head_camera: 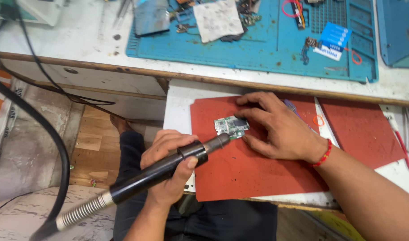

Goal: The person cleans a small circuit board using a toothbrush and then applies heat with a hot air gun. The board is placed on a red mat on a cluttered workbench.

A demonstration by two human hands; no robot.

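A: Start at the left. What is there?

B: A thick black hose point(39, 129) curves down over the floor and joins a coiled metal spring at the tail of a black hot-air handpiece point(155, 172). The handpiece runs up and to the right, tilted, with its dark nozzle at the top end.

A: Who holds it?

B: The left hand point(168, 167). Its grip is wrapped shut around the barrel, thumb across the front, fingers curled behind. It hangs just off the front edge of the pull-out shelf, over the person's dark trousers.

A: And the nozzle?

B: Its tip sits right at the lower edge of a small green circuit board point(231, 126). Whether it touches, I cannot tell.

A: Where does the board lie?

B: Flat on a red mat point(240, 169) on the white shelf below the bench point(79, 44), near the mat's upper middle.

A: The other hand?

B: The right hand point(280, 129) rests on the mat just to the right of the board, palm down. Its fingers are spread apart, not closed on anything; the fingertips press at the board's right and upper edges. A red thread band circles the wrist.

A: Further right?

B: A second red mat point(360, 129). Up on the bench, a blue work mat point(267, 49) carries small parts and a blue and white packet point(334, 40).
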